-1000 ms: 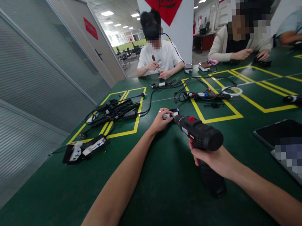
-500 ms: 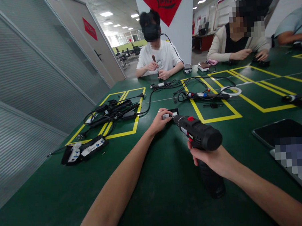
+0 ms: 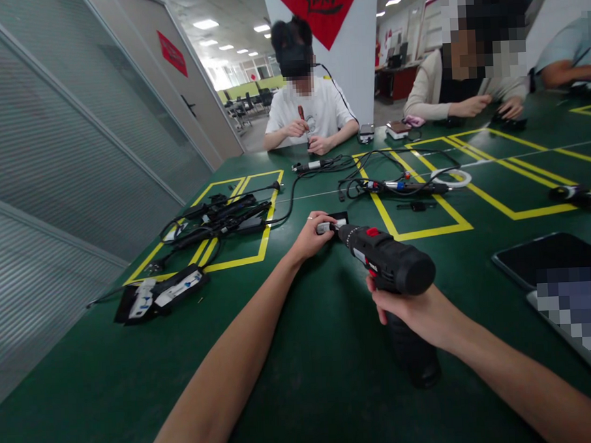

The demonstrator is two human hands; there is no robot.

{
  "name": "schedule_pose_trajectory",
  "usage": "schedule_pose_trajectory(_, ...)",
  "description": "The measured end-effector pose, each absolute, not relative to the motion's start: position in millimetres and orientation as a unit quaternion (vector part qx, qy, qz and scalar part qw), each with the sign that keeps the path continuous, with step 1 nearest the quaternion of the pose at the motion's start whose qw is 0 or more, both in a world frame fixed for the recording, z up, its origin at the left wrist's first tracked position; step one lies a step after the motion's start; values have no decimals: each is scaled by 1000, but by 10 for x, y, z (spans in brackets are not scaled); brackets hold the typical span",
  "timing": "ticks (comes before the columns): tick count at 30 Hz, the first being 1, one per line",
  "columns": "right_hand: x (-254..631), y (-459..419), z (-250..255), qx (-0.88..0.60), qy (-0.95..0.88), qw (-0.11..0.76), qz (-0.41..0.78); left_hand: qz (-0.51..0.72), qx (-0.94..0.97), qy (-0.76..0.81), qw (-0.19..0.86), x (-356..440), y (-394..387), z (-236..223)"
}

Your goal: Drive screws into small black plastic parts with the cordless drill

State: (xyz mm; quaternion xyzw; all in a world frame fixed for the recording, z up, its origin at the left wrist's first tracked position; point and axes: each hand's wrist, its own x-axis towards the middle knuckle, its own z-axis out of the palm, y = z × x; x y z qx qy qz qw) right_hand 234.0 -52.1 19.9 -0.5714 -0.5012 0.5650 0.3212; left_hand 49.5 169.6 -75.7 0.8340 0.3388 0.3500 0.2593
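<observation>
My right hand (image 3: 417,311) is wrapped round the grip of a black cordless drill (image 3: 392,260) with red switches. Its chuck points forward and left, at a small black piece with a white label (image 3: 343,218) on the green table (image 3: 302,378). My left hand (image 3: 316,235) is closed on that piece from the left, its fingers right beside the drill's tip. The drill hides part of the piece, so I cannot make out whether the bit touches it.
To the left lie tangled black cables and parts (image 3: 227,221) and black pieces with white labels (image 3: 166,292). Ahead are wired electric screwdrivers (image 3: 402,188) and a white ring (image 3: 457,178). A dark tablet (image 3: 552,259) lies at right. Across the table, a person in white (image 3: 315,109) holds a screwdriver.
Both hands and the drill stay almost where they were. The view has shifted very slightly, and a little more of the white label shows by the left fingers.
</observation>
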Motion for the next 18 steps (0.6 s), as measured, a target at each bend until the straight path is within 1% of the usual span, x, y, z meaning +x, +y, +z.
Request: schedule_pose_trajectory(18,2371,-501,96,-542,-527,347,555,350,837,349,235,531,1668,-730)
